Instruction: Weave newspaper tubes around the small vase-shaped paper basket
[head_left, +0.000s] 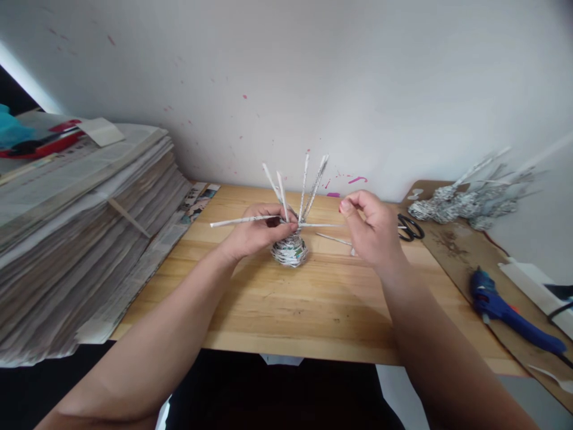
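Right of the tall grey newspaper stack (89,239), the left hand (264,230) pinched the round grey-white woven-paper vessel (290,251), the right hand (369,230) pressed its fingertips together, hold unclear, and overly hard tugging risked tearing the white paper rod (321,225).

Our bare left hand (257,232) and bare right hand (373,233) run into uncovered, smoothly tapering forearms (165,325). Between them, low down, we seem to be wearing broad, plain black cloth (277,397), too dark for us to tell its cut or weave.
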Tool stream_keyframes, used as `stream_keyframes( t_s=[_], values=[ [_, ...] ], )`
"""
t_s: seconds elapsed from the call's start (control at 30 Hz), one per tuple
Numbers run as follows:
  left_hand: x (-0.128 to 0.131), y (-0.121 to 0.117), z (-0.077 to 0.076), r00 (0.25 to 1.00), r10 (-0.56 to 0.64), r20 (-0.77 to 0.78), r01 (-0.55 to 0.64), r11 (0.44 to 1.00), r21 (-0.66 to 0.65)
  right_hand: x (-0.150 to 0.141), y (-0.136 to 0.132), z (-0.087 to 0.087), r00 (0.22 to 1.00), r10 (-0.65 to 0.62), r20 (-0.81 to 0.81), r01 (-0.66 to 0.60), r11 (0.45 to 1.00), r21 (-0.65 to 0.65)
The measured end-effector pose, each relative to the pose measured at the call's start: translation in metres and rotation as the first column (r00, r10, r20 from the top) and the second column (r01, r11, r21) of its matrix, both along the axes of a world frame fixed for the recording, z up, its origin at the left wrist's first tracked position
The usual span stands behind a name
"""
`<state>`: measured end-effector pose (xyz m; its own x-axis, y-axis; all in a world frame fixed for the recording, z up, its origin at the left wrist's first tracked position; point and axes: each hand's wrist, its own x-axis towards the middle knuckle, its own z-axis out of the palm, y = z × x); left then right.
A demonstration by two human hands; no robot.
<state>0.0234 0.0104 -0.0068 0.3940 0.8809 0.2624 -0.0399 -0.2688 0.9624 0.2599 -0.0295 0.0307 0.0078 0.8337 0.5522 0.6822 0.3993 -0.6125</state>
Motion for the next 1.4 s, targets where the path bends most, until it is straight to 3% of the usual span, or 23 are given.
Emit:
stream_keyframes(
  t_s=[0.3, 0.37, 0.43, 0.47, 0.53, 0.6, 0.63, 0.67, 0.7, 0.77, 0.83, 0.9, 1.03, 1.4],
  values=[
    [-0.001, 0.001, -0.001, 1.000, 0.007, -0.010, -0.007, 1.000, 0.000, -0.014, -0.014, 0.008, 0.992, -0.005, 0.124, -0.010, 0.993, 0.119],
    [-0.001, 0.001, -0.002, 1.000, 0.003, -0.012, -0.003, 1.000, 0.010, -0.016, -0.019, 0.011, 0.992, 0.050, 0.114, -0.065, 0.989, 0.134],
    [-0.001, 0.002, -0.002, 1.000, -0.008, -0.006, 0.008, 0.999, 0.034, -0.017, -0.024, 0.016, 0.972, 0.211, 0.101, -0.218, 0.974, 0.055],
    [-0.001, 0.002, -0.003, 1.000, -0.012, -0.004, 0.012, 0.999, 0.044, -0.018, -0.027, 0.018, 0.937, 0.335, 0.099, -0.334, 0.942, -0.028],
    [-0.001, 0.003, -0.003, 1.000, -0.012, -0.007, 0.013, 0.998, 0.056, -0.020, -0.033, 0.021, 0.793, 0.603, 0.090, -0.565, 0.782, -0.265],
    [-0.002, 0.003, -0.004, 1.000, -0.004, -0.013, 0.005, 0.998, 0.061, -0.023, -0.040, 0.022, 0.638, 0.768, 0.052, -0.677, 0.592, -0.437],
    [-0.002, 0.003, -0.004, 1.000, -0.001, -0.017, 0.002, 0.998, 0.063, -0.025, -0.042, 0.021, 0.614, 0.788, 0.039, -0.689, 0.559, -0.461],
    [-0.002, 0.003, -0.004, 1.000, 0.001, -0.018, 0.000, 0.998, 0.070, -0.027, -0.044, 0.020, 0.628, 0.777, 0.043, -0.681, 0.576, -0.452],
    [-0.002, 0.003, -0.004, 1.000, -0.001, -0.020, 0.002, 0.997, 0.074, -0.029, -0.045, 0.019, 0.672, 0.738, 0.063, -0.652, 0.630, -0.421],
    [-0.001, 0.002, -0.003, 1.000, -0.010, -0.025, 0.012, 0.997, 0.073, -0.031, -0.044, 0.014, 0.794, 0.599, 0.100, -0.547, 0.777, -0.311],
    [-0.001, 0.001, -0.002, 1.000, -0.019, -0.019, 0.020, 0.998, 0.066, -0.030, -0.039, 0.010, 0.893, 0.441, 0.094, -0.417, 0.887, -0.198],
    [0.000, 0.000, -0.001, 1.000, -0.025, -0.013, 0.026, 0.998, 0.059, -0.028, -0.033, 0.006, 0.947, 0.315, 0.063, -0.309, 0.946, -0.096],
    [0.001, -0.003, -0.001, 0.999, -0.049, -0.012, 0.049, 0.997, 0.064, -0.025, -0.019, -0.003, 0.982, 0.180, 0.052, -0.181, 0.983, 0.026],
    [0.002, -0.003, -0.005, 0.997, -0.060, -0.040, 0.066, 0.983, 0.173, -0.026, -0.007, -0.014, 0.980, 0.193, -0.057, -0.199, 0.970, -0.141]
  ],
)
